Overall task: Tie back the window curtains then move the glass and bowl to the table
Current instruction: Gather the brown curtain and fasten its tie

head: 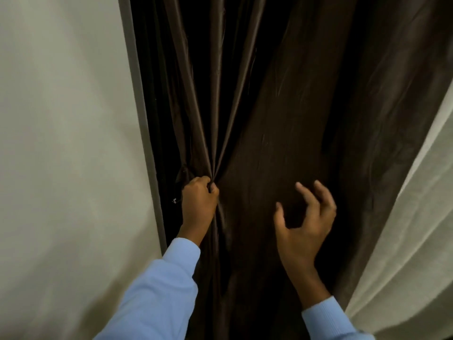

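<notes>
Gripping brown curtain [282, 133]: left hand [199, 200] | right hand [304, 227] spread

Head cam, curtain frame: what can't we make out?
Window: hidden behind the dark curtain, head view.
Its top and hem: cut off by frame edges.
The glass, bowl and table: outside the frame.
Fingertips of the left hand: buried in the fold it grips.
Whether the right hand touches cloth: blurred, unclear.
Tie-back: too dark beside the left hand to tell.
</notes>
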Available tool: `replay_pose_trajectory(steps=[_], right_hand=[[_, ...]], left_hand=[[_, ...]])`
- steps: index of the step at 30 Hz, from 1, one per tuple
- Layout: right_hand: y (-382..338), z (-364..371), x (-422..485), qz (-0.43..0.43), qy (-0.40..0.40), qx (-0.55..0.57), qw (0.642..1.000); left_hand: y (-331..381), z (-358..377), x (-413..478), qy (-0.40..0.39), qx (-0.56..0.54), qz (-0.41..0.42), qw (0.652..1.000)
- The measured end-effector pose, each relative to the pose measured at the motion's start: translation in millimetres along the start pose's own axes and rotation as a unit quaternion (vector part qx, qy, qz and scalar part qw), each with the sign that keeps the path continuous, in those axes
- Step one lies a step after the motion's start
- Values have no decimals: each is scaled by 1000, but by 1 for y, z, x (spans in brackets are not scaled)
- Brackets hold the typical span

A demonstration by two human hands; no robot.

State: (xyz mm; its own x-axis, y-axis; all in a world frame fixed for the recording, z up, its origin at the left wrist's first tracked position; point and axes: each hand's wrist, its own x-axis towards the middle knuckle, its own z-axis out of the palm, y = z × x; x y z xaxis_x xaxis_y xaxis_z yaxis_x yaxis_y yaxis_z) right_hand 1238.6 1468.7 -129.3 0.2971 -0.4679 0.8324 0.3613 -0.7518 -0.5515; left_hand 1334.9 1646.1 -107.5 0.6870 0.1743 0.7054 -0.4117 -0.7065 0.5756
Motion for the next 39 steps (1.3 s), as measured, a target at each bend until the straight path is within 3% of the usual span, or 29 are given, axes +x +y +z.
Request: replay_pose_trajectory(steps=[3,7,14,17,19,26,35,37,39], right_hand=[[11,-11,15,21,37,-85,996],[27,-8,35,142,14,-142,980],[53,-12,59,219,34,-117,968],[56,-5,63,279,-8,-1,960],[56,3,65,272,-17,70,960],[39,39,46,216,-75,121,966],[30,65,17,135,-188,77,970],[29,65,18,148,-153,44,976],[33,62,23,177,-70,39,981]], left_hand=[[3,4,1,-3,-12,-2,1000],[5,9,-2,-3,-11,-3,1000],[3,7,-8,27,-26,-14,999],[0,5,-7,36,-34,-21,999],[3,5,-9,42,-41,-23,998],[15,10,-18,55,-75,-4,996],[28,19,-26,34,-49,12,998],[27,19,-27,25,-49,6,998],[25,19,-28,14,-51,-4,999]])
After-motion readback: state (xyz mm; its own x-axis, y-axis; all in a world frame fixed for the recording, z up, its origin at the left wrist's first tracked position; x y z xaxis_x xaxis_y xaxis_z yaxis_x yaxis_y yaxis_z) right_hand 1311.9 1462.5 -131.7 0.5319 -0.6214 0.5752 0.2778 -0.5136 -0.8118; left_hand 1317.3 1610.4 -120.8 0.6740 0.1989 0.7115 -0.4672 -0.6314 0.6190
